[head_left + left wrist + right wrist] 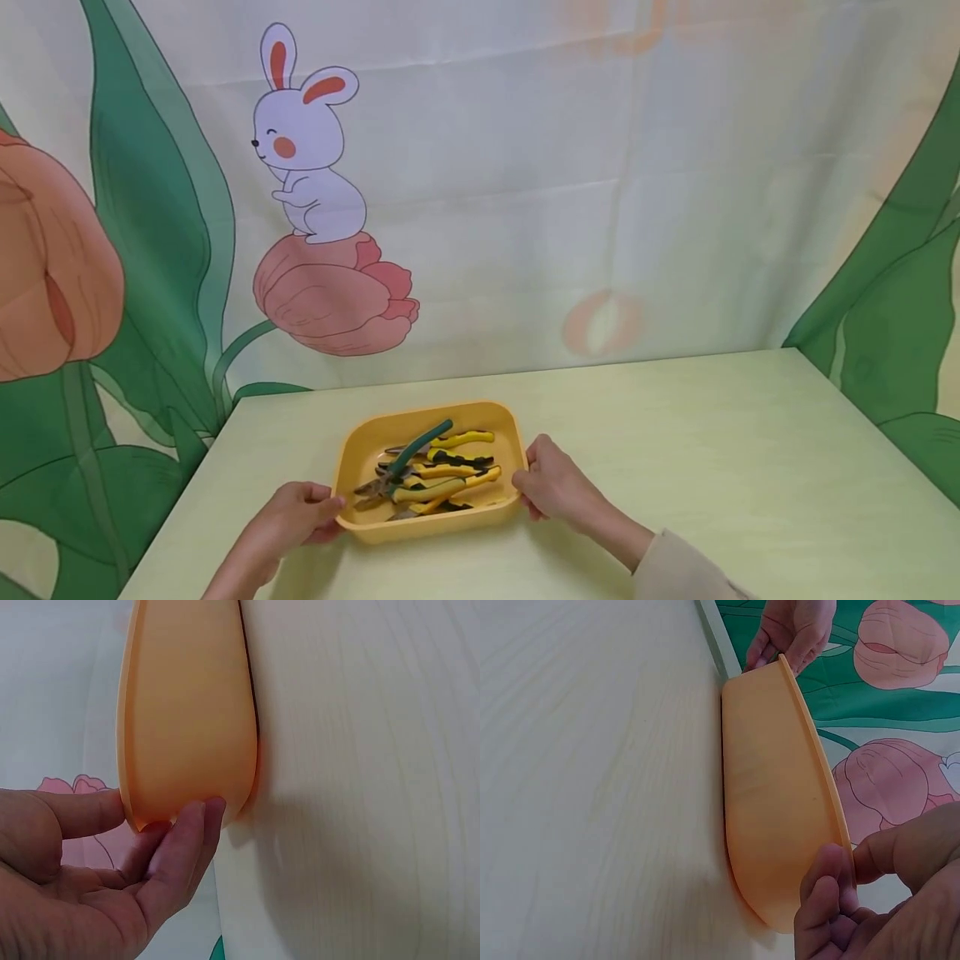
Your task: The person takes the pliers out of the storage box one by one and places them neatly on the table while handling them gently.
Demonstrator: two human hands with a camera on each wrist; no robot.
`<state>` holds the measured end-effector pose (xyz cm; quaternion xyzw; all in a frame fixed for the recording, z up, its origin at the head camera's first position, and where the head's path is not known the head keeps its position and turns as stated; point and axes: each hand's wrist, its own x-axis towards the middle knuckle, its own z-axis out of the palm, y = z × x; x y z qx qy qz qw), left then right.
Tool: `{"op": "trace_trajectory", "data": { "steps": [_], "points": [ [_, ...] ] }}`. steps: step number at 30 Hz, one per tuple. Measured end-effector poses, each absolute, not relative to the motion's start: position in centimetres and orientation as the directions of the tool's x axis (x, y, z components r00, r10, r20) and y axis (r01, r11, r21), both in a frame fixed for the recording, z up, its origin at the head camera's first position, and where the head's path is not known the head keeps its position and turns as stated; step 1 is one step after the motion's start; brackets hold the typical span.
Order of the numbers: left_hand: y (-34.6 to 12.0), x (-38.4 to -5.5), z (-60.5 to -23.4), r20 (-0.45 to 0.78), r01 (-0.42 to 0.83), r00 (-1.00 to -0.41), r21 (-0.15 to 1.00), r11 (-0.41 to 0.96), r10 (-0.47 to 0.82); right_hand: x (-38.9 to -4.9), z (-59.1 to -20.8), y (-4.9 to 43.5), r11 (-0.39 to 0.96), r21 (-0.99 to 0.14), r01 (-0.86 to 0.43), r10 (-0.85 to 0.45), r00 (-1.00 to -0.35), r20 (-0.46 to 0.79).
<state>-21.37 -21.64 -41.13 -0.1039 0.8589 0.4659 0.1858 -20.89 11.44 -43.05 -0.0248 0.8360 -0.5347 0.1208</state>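
Note:
A shallow yellow-orange plastic tray [420, 529] is held at its two ends by both hands, close to the tabletop. My left hand [296, 515] pinches the left end, thumb on the rim and fingers beneath it against the outer wall, as the left wrist view shows. At the opposite end my right hand [558, 483] grips the rim the same way. Several pliers lie heaped in the tray: one pair with green handles [422, 446] rests on top, and others with yellow-and-black handles [461, 437] lie under and beside it. Their jaws partly overlap, hiding some of them.
The tray is over a pale wood-grain table [712, 467], near its left side. Behind the table hangs a cloth backdrop [487, 208] printed with a rabbit, tulips and green leaves; it meets the table's back edge.

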Motion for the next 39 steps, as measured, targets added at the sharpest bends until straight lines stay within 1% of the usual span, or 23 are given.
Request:
{"op": "trace_trajectory", "data": {
  "steps": [11,17,26,32,39],
  "points": [
    [-20.1,-20.8,-40.9,-0.458,-0.378,-0.889,0.754,0.537,0.017,-20.1,-43.1,12.8,0.443,-0.889,0.112,-0.156,-0.968,-0.199],
    [-19.2,-20.4,-41.0,-0.532,-0.458,-0.846,0.719,0.523,-0.008,-19.3,-43.2,13.6,0.442,-0.889,0.124,-0.162,-0.963,-0.215],
    [-18.4,-20.1,-41.1,-0.56,-0.493,-0.828,0.757,0.428,0.038,-18.8,-43.1,15.2,0.426,-0.898,0.11,-0.179,-0.963,-0.202],
    [-18.4,-19.7,-41.3,-0.575,-0.493,-0.809,0.776,0.394,0.119,-18.5,-43.0,15.9,0.444,-0.89,0.106,-0.194,-0.958,-0.21],
    [-18.2,-19.4,-41.4,-0.59,-0.474,-0.774,0.781,0.407,0.231,-17.6,-42.6,17.1,0.459,-0.882,0.11,-0.206,-0.952,-0.226]
  ]
}}
